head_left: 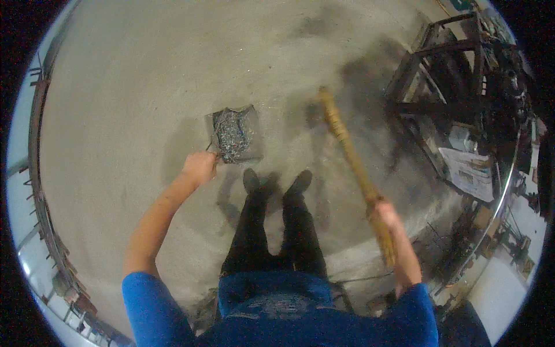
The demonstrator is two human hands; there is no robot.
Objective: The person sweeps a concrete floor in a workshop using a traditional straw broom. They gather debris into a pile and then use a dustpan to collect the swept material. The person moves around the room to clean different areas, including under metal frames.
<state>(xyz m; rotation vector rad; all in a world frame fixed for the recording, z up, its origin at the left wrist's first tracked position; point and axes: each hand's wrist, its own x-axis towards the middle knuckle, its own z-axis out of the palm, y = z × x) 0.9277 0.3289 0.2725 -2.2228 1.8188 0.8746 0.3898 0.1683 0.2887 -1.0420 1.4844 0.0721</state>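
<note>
My left hand (200, 168) is closed round the near left corner of a grey, square-edged dustpan (255, 151), where its handle seems to be. Inside the pan lies a heap of grey, glinting metal shavings (232, 134). My right hand (386, 213) grips a long yellow straw broom (348, 149), slightly blurred, held well to the right of the pan. The broom slants up and to the left, its ribbed far end away from me and its near end beside my forearm. Pan and broom do not touch.
Beneath me spreads a grey concrete floor (139, 75) with dark stains. At the right stand a dark metal frame (439, 107), a printed sheet (469, 172) and assorted clutter. A brown rail (38, 127) runs along the left wall. My shoes (298, 182) are just behind the pan.
</note>
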